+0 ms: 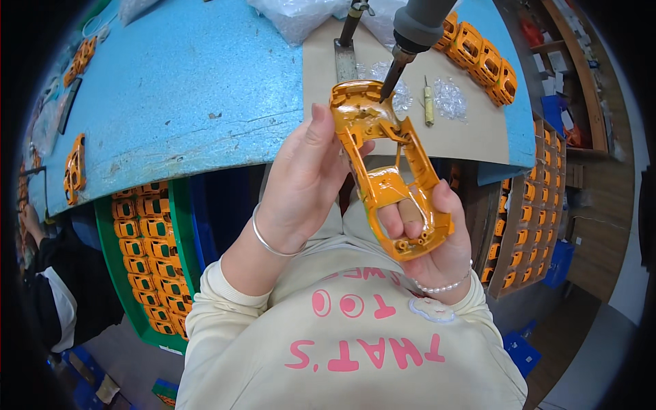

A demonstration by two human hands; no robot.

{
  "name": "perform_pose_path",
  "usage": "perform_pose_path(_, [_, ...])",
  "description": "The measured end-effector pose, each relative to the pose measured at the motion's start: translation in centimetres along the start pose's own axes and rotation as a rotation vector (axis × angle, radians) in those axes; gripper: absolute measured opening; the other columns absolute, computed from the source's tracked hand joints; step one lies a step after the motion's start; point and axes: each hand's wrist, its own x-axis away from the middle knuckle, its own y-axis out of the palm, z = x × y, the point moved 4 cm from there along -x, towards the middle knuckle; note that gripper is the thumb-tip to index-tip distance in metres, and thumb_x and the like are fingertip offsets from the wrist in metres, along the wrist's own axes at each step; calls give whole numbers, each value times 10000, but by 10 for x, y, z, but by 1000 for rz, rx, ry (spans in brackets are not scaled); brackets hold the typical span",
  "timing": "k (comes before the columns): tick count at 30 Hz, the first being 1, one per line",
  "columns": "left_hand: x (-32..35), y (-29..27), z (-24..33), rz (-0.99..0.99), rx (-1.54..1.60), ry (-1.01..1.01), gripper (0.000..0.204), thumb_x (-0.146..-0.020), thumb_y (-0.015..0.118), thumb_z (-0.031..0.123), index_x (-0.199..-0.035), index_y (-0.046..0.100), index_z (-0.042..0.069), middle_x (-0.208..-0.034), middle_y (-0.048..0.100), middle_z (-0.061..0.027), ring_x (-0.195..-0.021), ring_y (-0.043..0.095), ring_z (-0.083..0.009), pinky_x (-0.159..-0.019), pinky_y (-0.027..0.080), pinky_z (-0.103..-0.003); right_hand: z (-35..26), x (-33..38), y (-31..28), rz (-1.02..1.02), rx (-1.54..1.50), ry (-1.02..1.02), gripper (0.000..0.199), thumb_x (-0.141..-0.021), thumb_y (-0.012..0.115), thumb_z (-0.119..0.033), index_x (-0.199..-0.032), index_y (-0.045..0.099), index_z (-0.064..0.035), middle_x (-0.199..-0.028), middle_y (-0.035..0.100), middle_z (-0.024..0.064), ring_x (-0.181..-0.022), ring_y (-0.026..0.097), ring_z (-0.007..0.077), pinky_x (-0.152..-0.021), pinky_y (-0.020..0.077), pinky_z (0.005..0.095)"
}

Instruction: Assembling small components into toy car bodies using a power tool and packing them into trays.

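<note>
- Between the two hands, just under a pointed metal tip, sits an orange car shell (pixel 387 184), tilted, with its hollow, post-studded inside showing.
- The left hand (pixel 304 164) wraps the shell's far left side, thumb along the edge and fingers curled behind; the right hand (pixel 456 246) grips the near end, thumb on the rim and fingers showing through an opening.
- Overhead, the dark-bodied tool (pixel 418 27) points down at the shell's far end (whether the tip touches is impossible to tell).
- If the tip is hot or sharp, a tilt or slip of the shell could mark its glossy finish, or bring the left thumb against the metal.
- Beyond, on a brown sheet (pixel 485 130) over the blue surface (pixel 191 82), lie loose clear pieces (pixel 449 101) and a yellow-handled tool (pixel 428 106); a careless sweep could scatter the small bits.
- Further out are a row of shells (pixel 506 89), a green crate (pixel 104 239) of shells at left, and a co-worker in black (pixel 82 287).
</note>
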Motion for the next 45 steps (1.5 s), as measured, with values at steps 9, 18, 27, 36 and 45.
perform_pose_path(9, [5,3,-1,13,55,-29,560,-990,441,521,-1287,519,53,-1258,587,-65,-1160,531,-154,-1010,401,-371,-1,8,13,22,-24,41,565,-1016,354,-441,-797,597,21,-899,597,155,-530,668,225,-421,503,219])
perform_pose_path(18, [18,-8,-19,140,137,-103,548,-1035,317,475,-1330,464,37,-1257,586,-106,-1117,565,-200,-997,442,-415,14,-4,-28,116,50,146,465,-1021,407,-337,-847,632,30,-850,617,111,-569,682,215,-450,509,240])
perform_pose_path(27, [48,-47,-38,260,219,-143,599,-1040,165,494,-1301,463,45,-1210,601,-147,-978,628,-228,-828,561,-390,-37,-59,-50,442,1721,-690,114,-829,686,-93,-920,664,-28,-829,605,65,-640,626,156,-585,488,273])
perform_pose_path(36, [50,-39,-34,304,24,-126,581,-1031,187,512,-1307,442,69,-1218,599,-138,-991,621,-211,-828,559,-374,-45,-97,-61,628,1908,-782,133,-799,721,-102,-838,618,-26,-838,594,81,-690,628,221,-640,504,328])
perform_pose_path(45, [43,-18,-41,231,28,-161,572,-1028,211,519,-1327,416,77,-1291,555,-112,-1083,587,-197,-860,536,-353,-21,-41,-34,336,1608,-824,89,-817,663,35,-887,621,0,-823,629,108,-692,649,202,-589,525,287])
